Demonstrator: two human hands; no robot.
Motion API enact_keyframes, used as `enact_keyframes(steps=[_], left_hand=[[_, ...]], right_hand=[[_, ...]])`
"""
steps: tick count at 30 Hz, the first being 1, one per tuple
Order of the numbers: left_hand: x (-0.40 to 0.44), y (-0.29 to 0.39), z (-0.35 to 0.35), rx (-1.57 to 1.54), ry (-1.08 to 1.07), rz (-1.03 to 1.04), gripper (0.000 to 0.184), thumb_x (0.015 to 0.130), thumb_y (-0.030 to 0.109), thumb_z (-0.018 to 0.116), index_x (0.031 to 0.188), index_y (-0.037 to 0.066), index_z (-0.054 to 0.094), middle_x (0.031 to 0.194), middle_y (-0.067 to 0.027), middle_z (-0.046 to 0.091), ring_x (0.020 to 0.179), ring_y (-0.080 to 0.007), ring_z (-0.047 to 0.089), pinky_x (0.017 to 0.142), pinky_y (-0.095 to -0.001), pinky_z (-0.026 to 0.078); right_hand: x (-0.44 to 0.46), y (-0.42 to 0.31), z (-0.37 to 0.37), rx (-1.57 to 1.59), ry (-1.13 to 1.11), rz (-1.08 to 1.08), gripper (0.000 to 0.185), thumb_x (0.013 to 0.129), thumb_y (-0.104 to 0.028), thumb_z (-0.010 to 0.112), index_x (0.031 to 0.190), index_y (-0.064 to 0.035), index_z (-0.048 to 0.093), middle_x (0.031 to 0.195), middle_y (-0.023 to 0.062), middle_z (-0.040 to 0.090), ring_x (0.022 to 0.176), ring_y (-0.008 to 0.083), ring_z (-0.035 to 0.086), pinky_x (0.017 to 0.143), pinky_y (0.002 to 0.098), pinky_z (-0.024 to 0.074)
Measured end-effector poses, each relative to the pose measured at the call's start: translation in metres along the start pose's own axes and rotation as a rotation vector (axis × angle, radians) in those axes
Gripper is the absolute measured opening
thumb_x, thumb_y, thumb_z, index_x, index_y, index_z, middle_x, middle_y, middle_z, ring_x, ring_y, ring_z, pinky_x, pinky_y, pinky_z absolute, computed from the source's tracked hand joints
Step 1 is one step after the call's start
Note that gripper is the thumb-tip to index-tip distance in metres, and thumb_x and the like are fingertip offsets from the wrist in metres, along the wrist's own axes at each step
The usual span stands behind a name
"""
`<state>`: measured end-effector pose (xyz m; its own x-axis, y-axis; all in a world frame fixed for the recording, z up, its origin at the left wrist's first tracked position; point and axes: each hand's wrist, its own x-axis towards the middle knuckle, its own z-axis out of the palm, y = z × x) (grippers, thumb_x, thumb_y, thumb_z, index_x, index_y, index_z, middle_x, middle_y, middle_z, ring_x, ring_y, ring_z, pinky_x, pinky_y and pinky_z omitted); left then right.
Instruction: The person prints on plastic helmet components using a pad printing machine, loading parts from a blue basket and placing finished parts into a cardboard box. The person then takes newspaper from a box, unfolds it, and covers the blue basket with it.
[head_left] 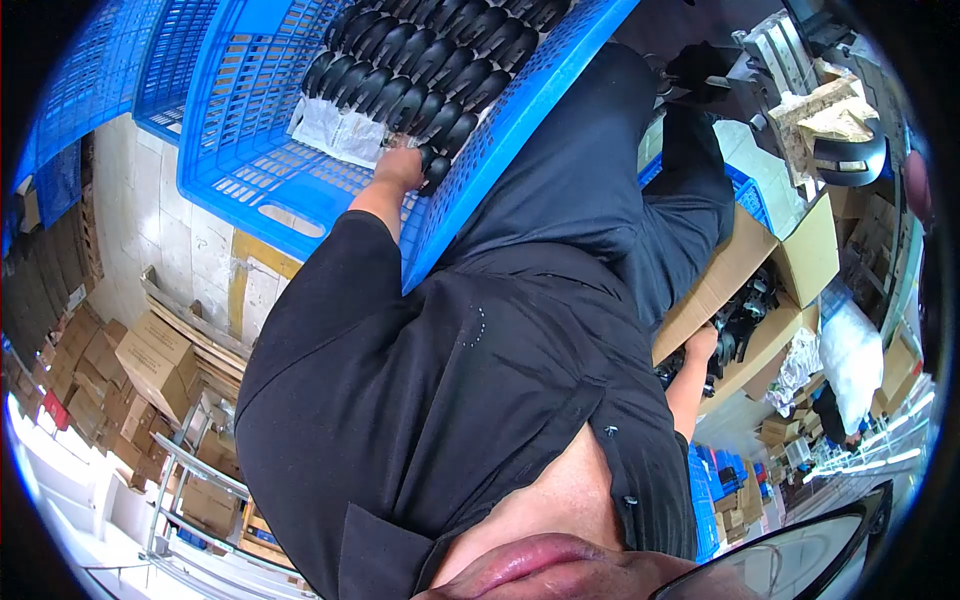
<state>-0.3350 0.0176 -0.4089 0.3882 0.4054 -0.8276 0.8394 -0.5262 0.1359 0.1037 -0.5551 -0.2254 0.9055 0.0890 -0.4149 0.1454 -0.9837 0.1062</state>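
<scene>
My left hand (400,168) is inside a large blue plastic crate (300,205), its fingers closed round a black curved part (428,158) at the near end of the rows. Several rows of similar black parts (400,55) lie in the crate, with white sheeting (340,132) beside them. On the other side of my body, my right hand (702,343) reaches into an open cardboard box (722,283) holding jumbled black parts (745,312). The fingers of my right hand are mostly hidden among those parts.
Another blue crate (165,70) stands at the upper left. A metal fixture (780,60) with a black part (848,160) is at the upper right. White plastic bags (850,360) lie beyond the box. Stacked cartons (158,362) and a metal rail (195,462) are at the lower left.
</scene>
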Motion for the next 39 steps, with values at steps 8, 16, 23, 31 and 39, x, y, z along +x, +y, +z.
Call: enact_keyframes(steps=[8,16,23,31,39], left_hand=[[-0.015,0.001,-0.015,0.103,-0.029,-0.044,0.032,0.085,0.023,0.072,0.114,0.008,0.075,0.119,-0.0159,0.074,0.113,-0.0340,0.070,0.098,-0.0442,0.056],[0.011,-0.020,-0.056,-0.161,0.243,-0.213,0.041,0.089,0.039,0.069,0.109,0.003,0.076,0.117,-0.0232,0.072,0.111,-0.0404,0.069,0.099,-0.0482,0.053],[-0.014,0.032,-0.129,-0.550,0.620,-0.059,0.039,0.087,0.040,0.072,0.096,0.003,0.077,0.096,-0.0215,0.076,0.094,-0.0357,0.074,0.087,-0.0444,0.056],[-0.132,0.195,-0.235,-0.752,1.026,0.463,0.022,0.094,0.023,0.072,0.099,0.002,0.071,0.081,-0.0112,0.073,0.075,-0.0209,0.072,0.074,-0.0339,0.056],[-0.273,0.334,-0.263,-0.070,0.777,1.472,0.067,0.084,0.019,0.079,0.144,0.007,0.052,0.147,-0.0220,0.048,0.133,-0.0397,0.050,0.112,-0.0467,0.043]], right_hand=[[0.015,0.012,-0.009,0.689,-0.196,0.310,0.025,0.100,0.000,0.051,0.121,0.0058,0.063,0.103,0.0117,0.069,0.088,0.0235,0.070,0.077,0.0381,0.0631],[0.011,0.017,-0.050,1.147,-0.104,0.300,0.035,0.101,0.002,0.052,0.136,0.0021,0.054,0.114,0.0105,0.066,0.092,0.0197,0.067,0.081,0.0381,0.0626],[0.011,0.010,-0.088,1.591,0.050,0.168,0.032,0.099,-0.007,0.067,0.130,-0.0058,0.058,0.115,0.0061,0.068,0.094,0.0164,0.065,0.068,0.0305,0.0526],[-0.037,-0.079,-0.154,1.592,0.086,-0.215,0.018,0.101,-0.010,0.065,0.119,-0.0063,0.063,0.111,0.0033,0.069,0.101,0.0146,0.067,0.080,0.0293,0.0566],[-0.096,-0.223,-0.202,0.770,-0.168,-1.020,0.038,0.083,0.004,0.079,0.118,-0.0021,0.065,0.100,0.0002,0.063,0.089,0.0088,0.059,0.080,0.0267,0.0504]])
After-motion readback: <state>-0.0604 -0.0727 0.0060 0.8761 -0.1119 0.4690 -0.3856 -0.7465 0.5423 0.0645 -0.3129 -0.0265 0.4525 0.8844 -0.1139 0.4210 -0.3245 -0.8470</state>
